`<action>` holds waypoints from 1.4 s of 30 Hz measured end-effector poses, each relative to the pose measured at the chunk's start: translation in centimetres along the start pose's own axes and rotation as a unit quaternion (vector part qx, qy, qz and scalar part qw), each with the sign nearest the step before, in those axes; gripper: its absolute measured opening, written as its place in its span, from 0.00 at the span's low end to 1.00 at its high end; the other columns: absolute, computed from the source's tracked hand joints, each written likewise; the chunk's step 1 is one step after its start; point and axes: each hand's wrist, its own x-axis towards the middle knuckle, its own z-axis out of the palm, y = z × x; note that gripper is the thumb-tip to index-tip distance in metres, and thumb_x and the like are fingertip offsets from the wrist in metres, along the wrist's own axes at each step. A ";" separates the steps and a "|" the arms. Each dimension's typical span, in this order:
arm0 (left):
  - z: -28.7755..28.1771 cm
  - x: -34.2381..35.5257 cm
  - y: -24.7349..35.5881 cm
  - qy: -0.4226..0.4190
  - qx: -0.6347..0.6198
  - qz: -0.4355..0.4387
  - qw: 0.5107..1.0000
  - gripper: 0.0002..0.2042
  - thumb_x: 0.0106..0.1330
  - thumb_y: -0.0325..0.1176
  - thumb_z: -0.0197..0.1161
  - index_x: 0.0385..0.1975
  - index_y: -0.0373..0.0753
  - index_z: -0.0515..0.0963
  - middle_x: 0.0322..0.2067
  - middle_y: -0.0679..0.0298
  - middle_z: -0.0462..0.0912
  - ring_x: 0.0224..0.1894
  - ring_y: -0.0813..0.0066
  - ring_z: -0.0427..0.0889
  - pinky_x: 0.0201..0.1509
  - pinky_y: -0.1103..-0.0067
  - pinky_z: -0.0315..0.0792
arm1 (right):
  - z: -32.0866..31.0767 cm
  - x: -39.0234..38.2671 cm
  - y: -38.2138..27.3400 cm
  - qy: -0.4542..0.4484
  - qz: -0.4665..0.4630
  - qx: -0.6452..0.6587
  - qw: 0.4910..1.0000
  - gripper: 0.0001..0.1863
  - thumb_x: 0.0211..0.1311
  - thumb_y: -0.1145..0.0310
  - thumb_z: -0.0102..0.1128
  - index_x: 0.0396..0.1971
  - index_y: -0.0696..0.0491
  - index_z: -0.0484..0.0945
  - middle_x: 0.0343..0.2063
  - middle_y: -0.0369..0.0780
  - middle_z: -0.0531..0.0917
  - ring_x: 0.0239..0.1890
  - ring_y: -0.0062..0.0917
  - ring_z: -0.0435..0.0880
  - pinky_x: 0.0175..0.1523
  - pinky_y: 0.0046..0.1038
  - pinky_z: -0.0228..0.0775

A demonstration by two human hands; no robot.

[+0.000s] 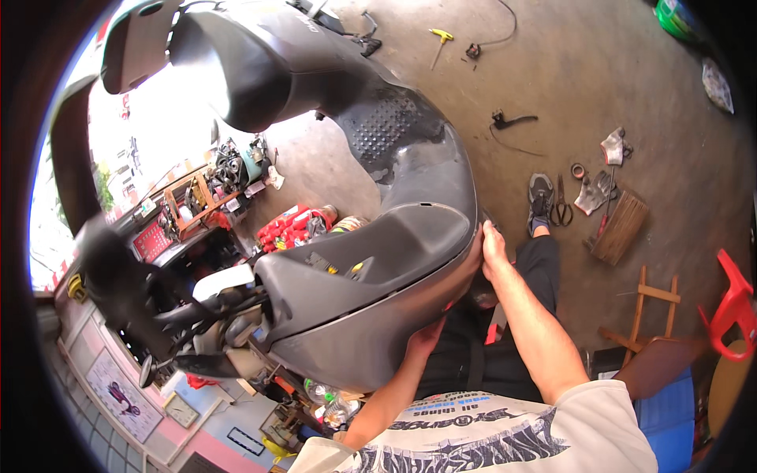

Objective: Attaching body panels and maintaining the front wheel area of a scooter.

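A dark grey scooter [378,284] fills the left and middle of the view, with its textured footboard [390,126] at the top centre. Its smooth grey side panel [347,339] faces me. My right hand [494,251] has its fingers closed round the panel's right-hand end. Lower down, my left hand [426,337] rests against the panel's underside, its fingers mostly hidden by the panel and blurred. Past the right hand, my shoe [541,197] stands on the floor with a pair of scissors [561,201] close by.
Grey gloves [595,193], a tape roll [578,170] and a wooden block [620,227] lie at right. Farther off are a brake lever [512,121] and a yellow-handled tool [440,41]. A red plastic stool [729,311] stands at far right. Crowded shelves [193,209] line the left.
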 end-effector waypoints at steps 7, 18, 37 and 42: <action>6.3 -8.0 0.7 0.012 0.155 0.131 0.979 0.22 0.70 0.46 0.48 0.59 0.42 0.66 0.56 0.58 0.72 0.57 0.59 0.72 0.61 0.61 0.69 | -3.0 -9.1 -3.3 -0.017 -0.004 -0.166 0.986 0.31 0.69 0.48 0.43 0.64 0.53 0.61 0.60 0.44 0.67 0.61 0.36 0.67 0.56 0.40 0.65; 0.8 -5.1 2.3 -0.058 0.285 0.110 0.950 0.23 0.64 0.56 0.53 0.52 0.48 0.71 0.44 0.65 0.79 0.46 0.71 0.79 0.42 0.72 0.75 | 6.4 -33.2 -9.5 -0.194 -0.443 -0.258 0.836 0.12 0.67 0.78 0.45 0.48 0.60 0.72 0.42 0.40 0.77 0.42 0.21 0.76 0.50 0.22 0.69; -6.1 6.9 1.9 0.049 0.119 0.172 0.977 0.18 0.60 0.38 0.55 0.48 0.37 0.76 0.46 0.52 0.81 0.50 0.57 0.80 0.51 0.69 0.73 | 24.2 -41.7 3.9 -0.240 -0.560 -0.747 0.265 0.20 0.60 0.78 0.50 0.54 0.59 0.71 0.59 0.46 0.70 0.62 0.37 0.66 0.68 0.35 0.51; -4.3 14.4 6.6 0.028 0.121 0.170 0.978 0.27 0.63 0.47 0.48 0.59 0.38 0.68 0.56 0.47 0.72 0.61 0.52 0.70 0.63 0.65 0.63 | 24.1 -40.7 5.5 -0.136 -0.588 -0.768 0.214 0.22 0.64 0.74 0.49 0.58 0.61 0.67 0.60 0.47 0.68 0.64 0.38 0.63 0.68 0.37 0.50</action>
